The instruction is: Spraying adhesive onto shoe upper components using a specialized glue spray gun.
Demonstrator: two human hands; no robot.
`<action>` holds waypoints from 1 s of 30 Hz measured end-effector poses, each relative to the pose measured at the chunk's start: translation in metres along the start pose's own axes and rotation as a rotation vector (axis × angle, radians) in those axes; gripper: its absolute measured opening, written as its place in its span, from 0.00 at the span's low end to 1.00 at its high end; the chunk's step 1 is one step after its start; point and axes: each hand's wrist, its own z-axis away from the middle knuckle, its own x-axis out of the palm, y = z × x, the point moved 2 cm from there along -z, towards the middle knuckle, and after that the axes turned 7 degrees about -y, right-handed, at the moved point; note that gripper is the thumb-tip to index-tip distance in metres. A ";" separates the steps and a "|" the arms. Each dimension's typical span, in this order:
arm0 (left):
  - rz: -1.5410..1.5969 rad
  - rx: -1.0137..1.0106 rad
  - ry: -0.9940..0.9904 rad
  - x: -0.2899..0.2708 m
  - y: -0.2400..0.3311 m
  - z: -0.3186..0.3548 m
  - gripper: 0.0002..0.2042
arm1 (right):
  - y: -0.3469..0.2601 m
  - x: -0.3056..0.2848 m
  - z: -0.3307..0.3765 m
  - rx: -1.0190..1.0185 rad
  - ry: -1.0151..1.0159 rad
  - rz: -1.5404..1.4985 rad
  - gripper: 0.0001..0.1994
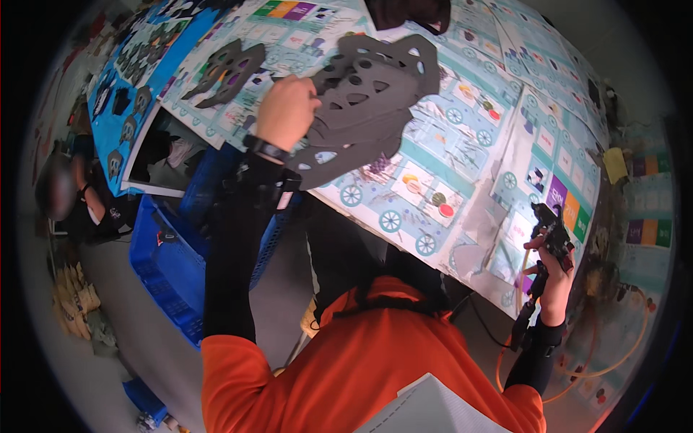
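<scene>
Dark grey flat pieces with cut-out holes (pixel 372 94) lie in an overlapping pile on the table, in front of me. At the pile's left edge, my left hand (pixel 286 112) has its fingers curled in a pinch on one of these pieces; the fingertips are partly hidden. Farther left lie more grey cut-out pieces (pixel 234 76), apart from the pile. Over by the table's right edge, my right hand (pixel 556 278) is wrapped round a black hand tool (pixel 552 231). An orange hose (pixel 613 373) hangs near that hand and loops down to the right.
Printed sheets cover the table (pixel 462 166). Blue plastic crates (pixel 162 278) stand below its left side, beside an open drawer-like compartment (pixel 155 162). A blue surface (pixel 108 108) at the left bears more pieces. Another person (pixel 94 195) is at the far left. A black object (pixel 411 13) lies at the far edge.
</scene>
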 end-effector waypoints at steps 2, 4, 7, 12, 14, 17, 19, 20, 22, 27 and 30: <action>0.149 0.095 0.013 -0.018 0.018 0.003 0.06 | -0.006 -0.002 0.007 0.053 0.008 -0.021 0.16; 0.482 0.081 0.041 -0.032 0.044 0.021 0.06 | -0.013 -0.005 0.012 -0.009 -0.037 -0.059 0.17; 0.774 0.125 0.005 -0.042 0.083 0.041 0.06 | -0.024 -0.010 0.018 -0.080 -0.020 -0.072 0.18; 1.185 -0.017 -0.267 0.008 0.126 0.056 0.05 | -0.051 0.000 0.030 -0.132 0.119 -0.029 0.20; 1.182 -0.016 -0.380 0.041 0.138 0.064 0.05 | -0.060 0.008 0.030 -0.094 0.073 -0.007 0.21; 1.063 -0.013 -0.440 0.084 0.143 0.082 0.06 | -0.061 0.022 0.022 0.064 -0.065 0.020 0.24; 0.579 0.142 -0.139 0.097 0.140 0.091 0.08 | -0.052 0.032 0.013 0.209 -0.219 -0.049 0.21; 0.545 0.194 -0.004 0.101 0.138 0.096 0.09 | -0.046 0.040 0.008 0.239 -0.298 -0.043 0.21; 0.523 0.244 0.084 0.107 0.132 0.100 0.08 | -0.034 0.052 0.001 0.352 -0.370 -0.087 0.21; 0.516 0.359 0.121 0.112 0.124 0.103 0.08 | -0.023 0.076 -0.005 0.344 -0.541 -0.076 0.22; 0.549 0.375 0.068 0.115 0.121 0.104 0.09 | -0.020 0.083 -0.002 0.498 -0.518 -0.059 0.26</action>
